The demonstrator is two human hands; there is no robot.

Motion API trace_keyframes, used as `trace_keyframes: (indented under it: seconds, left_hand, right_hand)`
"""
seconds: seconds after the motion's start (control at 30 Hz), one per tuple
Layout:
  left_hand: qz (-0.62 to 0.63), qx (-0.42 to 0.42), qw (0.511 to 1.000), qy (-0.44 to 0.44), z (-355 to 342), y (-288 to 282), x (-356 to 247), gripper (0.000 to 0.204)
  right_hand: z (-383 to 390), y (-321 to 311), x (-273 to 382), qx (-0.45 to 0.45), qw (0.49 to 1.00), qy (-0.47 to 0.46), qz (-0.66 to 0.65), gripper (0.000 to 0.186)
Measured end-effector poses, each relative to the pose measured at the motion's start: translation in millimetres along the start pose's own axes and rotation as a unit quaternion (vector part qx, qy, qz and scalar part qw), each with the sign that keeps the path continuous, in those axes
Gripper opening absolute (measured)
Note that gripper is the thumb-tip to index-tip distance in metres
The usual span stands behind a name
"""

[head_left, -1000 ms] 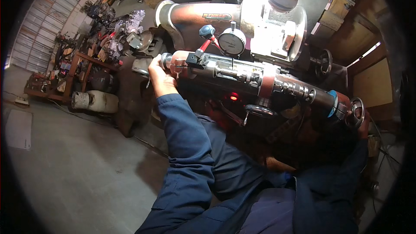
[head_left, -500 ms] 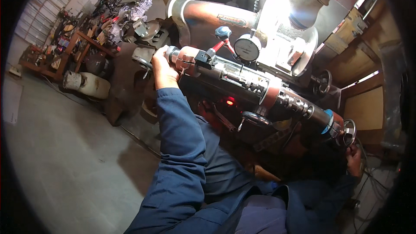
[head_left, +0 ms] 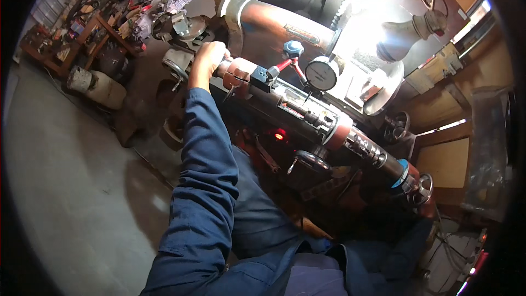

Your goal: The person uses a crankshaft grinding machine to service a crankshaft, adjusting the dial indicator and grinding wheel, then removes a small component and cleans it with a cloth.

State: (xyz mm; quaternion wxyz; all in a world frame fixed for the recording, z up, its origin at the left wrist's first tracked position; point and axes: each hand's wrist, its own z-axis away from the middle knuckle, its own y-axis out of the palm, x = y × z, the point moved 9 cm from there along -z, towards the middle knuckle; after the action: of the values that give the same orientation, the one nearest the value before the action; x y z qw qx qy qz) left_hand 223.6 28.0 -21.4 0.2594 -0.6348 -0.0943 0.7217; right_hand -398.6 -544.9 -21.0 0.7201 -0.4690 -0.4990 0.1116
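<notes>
My left hand (head_left: 210, 57) is closed round the metal end fitting (head_left: 224, 66) at the upper left of a long machine shaft (head_left: 268, 94). Next to that hand is a red-brown clamp collar (head_left: 239, 71). A dial indicator (head_left: 321, 73) with a white face stands over the middle of the shaft, carried by a red jointed arm (head_left: 283, 66) with a blue knob (head_left: 293, 49). At the shaft's lower right end is a chrome handwheel (head_left: 421, 189). My right hand (head_left: 428, 208) is just below that wheel, in deep shadow, its fingers not readable.
A bright work lamp (head_left: 405, 38) glares over the machine. Another handwheel (head_left: 311, 162) juts toward me under the shaft. A gas cylinder (head_left: 98, 89) lies on the floor at left, near a wooden rack (head_left: 87, 44) and piled metal parts. Cables (head_left: 446, 241) hang at lower right.
The whole view has shifted, with the machine's right end now lower and further left. My left hand stays at the shaft's end, turned more over its top. My right hand has sunk into shadow.
</notes>
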Motion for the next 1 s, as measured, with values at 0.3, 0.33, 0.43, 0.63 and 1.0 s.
trace_keyframes:
  seconds: [0.3, 0.33, 0.43, 0.63, 1.0]
  left_hand:
    - [-0.117, 0.089, 0.988, 0.050, 12, 13, -11, 0.038]
    - [-0.106, 0.094, 0.989, 0.044, 9, 10, -4, 0.037]
    - [-0.053, 0.084, 0.994, -0.044, 7, 15, 10, 0.037]
    - [-0.060, 0.080, 0.995, -0.002, 1, 17, 10, 0.038]
    - [-0.086, 0.088, 0.992, 0.011, 0, 16, 11, 0.034]
  right_hand:
    - [10, -38, -12, 0.187, 0.958, 0.102, -0.194, 0.024]
    - [-10, -28, 19, 0.070, 0.972, 0.094, -0.202, 0.024]
    - [-26, -23, -29, -0.041, 0.928, 0.165, -0.331, 0.030]
    - [18, -41, 2, 0.130, 0.985, 0.115, 0.004, 0.031]
    - [5, -40, -27, 0.091, 0.974, 0.117, -0.170, 0.027]
